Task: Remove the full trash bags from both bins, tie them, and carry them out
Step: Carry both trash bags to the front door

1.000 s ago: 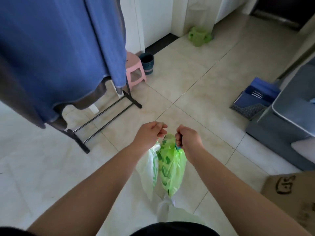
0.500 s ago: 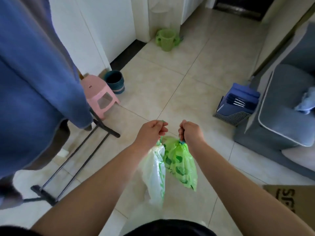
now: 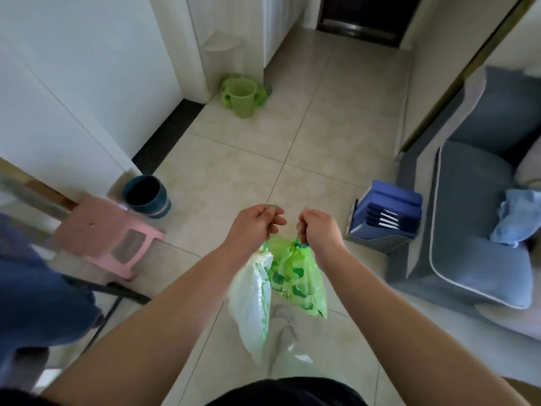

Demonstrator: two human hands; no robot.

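Observation:
Two tied trash bags hang in front of me above the tiled floor. My left hand (image 3: 255, 224) is shut on the top of the pale white-green bag (image 3: 251, 300), which hangs long and thin. My right hand (image 3: 317, 228) is shut on the drawstring of the bright green bag (image 3: 297, 281), which hangs beside the first and touches it. A dark teal bin (image 3: 146, 196) stands at the wall on the left. A green perforated bin (image 3: 240, 96) stands further ahead near a white corner. No liner shows in either bin.
A pink stool (image 3: 102, 235) sits left of my path, with a black drying-rack foot (image 3: 123, 291) and hanging blue cloth (image 3: 35, 294) beside it. A blue file basket (image 3: 386, 218) and a grey sofa (image 3: 474, 230) stand on the right. A dark doorway (image 3: 360, 19) lies ahead.
The view has moved forward and turned left-to-right down the hallway; the drying rack has slid to the left edge and the bins and sofa are closer. Both hands keep their grip on the bags.

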